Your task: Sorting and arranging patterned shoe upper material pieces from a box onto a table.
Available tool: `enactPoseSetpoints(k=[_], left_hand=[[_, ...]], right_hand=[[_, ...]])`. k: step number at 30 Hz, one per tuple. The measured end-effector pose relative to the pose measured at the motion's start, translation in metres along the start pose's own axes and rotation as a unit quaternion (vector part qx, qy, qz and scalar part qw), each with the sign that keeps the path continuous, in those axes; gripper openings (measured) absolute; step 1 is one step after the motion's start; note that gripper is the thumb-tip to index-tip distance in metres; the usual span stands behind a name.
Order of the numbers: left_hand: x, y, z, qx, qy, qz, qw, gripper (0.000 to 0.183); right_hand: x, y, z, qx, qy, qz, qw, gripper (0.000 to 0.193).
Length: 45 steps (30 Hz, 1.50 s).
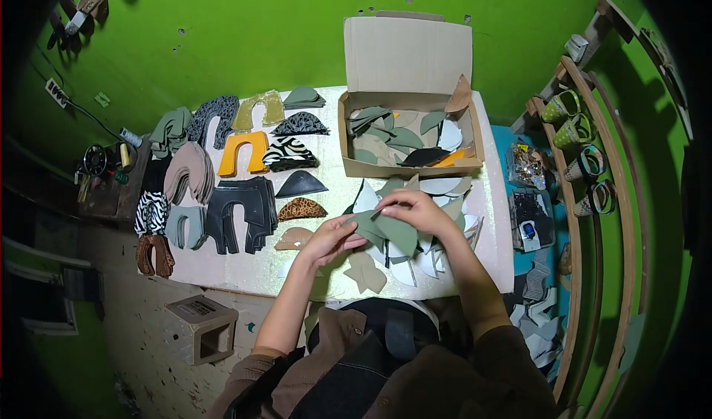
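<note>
My left hand (330,242) pinches green half-moon leather pieces (398,235) by their left edge, above the table. From the upper right, my right hand (417,210) closes thumb and fingers on the upper edge of the same pieces. They overlap, and I cannot tell how many there are. Below them lie beige cut pieces (363,272). To the right and under my right hand spreads a loose heap of white, grey and green pieces (443,187). Behind my hands stands an open cardboard box (415,168) with more green, beige, black and orange pieces inside.
Left of my hands runs a column of half-moon stacks, including leopard-print (302,209) and zebra-print (289,153) ones. Farther left lie U-shaped stacks, among them black (259,196) and orange (231,156). A wooden rack (567,67) with shoes stands right of the white table (211,272).
</note>
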<state>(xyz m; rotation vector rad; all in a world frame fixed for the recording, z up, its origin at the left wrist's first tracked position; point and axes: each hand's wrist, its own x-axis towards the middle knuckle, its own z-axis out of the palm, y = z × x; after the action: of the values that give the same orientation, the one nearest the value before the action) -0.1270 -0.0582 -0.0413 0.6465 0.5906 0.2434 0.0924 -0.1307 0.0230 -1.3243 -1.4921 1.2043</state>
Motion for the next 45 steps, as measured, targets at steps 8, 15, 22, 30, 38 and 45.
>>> enactPoseSetpoints(k=[8, 15, 22, 30, 38, 45], left_hand=[[0.000, -0.005, 0.003, 0.009, -0.018, 0.030, 0.999, 0.032], [0.000, -0.004, 0.007, 0.029, 0.055, 0.087, 0.994, 0.031], [0.008, -0.012, 0.011, -0.012, 0.117, 0.092, 0.989, 0.027], [0.008, -0.009, 0.008, 0.104, 0.208, 0.094, 0.968, 0.025], [0.006, 0.000, 0.014, 0.114, 0.154, 0.096, 0.977, 0.028], [0.004, -0.001, 0.023, -0.027, 0.091, 0.112, 0.989, 0.026]], right_hand=[[0.010, 0.018, 0.024, -0.126, 0.043, 0.007, 0.991, 0.027], [0.005, 0.032, 0.036, -0.120, 0.138, -0.066, 0.981, 0.024], [-0.002, 0.040, 0.048, -0.123, 0.194, -0.028, 0.973, 0.021], [-0.012, 0.022, 0.037, 0.006, 0.134, 0.016, 0.991, 0.019], [-0.001, 0.006, 0.035, 0.018, 0.137, 0.023, 0.990, 0.020], [0.018, 0.025, 0.055, -0.107, 0.223, -0.045, 0.968, 0.018]])
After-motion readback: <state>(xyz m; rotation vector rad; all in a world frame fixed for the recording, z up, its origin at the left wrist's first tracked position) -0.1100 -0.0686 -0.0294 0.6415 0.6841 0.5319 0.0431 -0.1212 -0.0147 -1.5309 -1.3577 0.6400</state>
